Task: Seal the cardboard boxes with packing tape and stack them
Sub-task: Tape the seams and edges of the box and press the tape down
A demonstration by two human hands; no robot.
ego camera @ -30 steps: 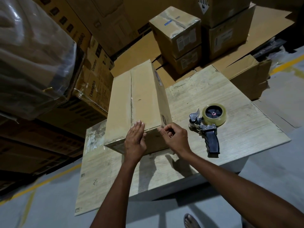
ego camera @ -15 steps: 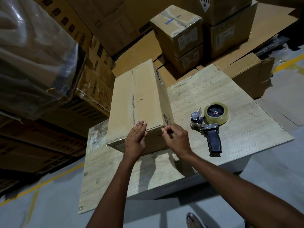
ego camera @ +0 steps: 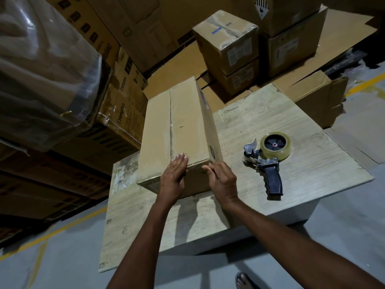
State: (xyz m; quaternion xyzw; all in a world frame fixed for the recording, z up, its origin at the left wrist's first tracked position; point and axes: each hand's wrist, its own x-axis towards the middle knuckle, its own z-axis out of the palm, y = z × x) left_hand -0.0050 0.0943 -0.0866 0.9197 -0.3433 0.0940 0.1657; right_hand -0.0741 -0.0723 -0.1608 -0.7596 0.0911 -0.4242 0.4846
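On the bench [ego camera: 291, 126] | box [ego camera: 187, 122] sat seam-up | left grip [ego camera: 173, 178] lay flat, pressing near edge, likely bedding tape | right grip [ego camera: 223, 182] pinched box's near corner | tape gun [ego camera: 268, 163] rested beside.

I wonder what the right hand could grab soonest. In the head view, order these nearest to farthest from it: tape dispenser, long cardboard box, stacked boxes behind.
1. The long cardboard box: the right hand touches its near corner.
2. The tape dispenser: on the table, to the hand's right.
3. The stacked boxes: beyond the table, at the back.
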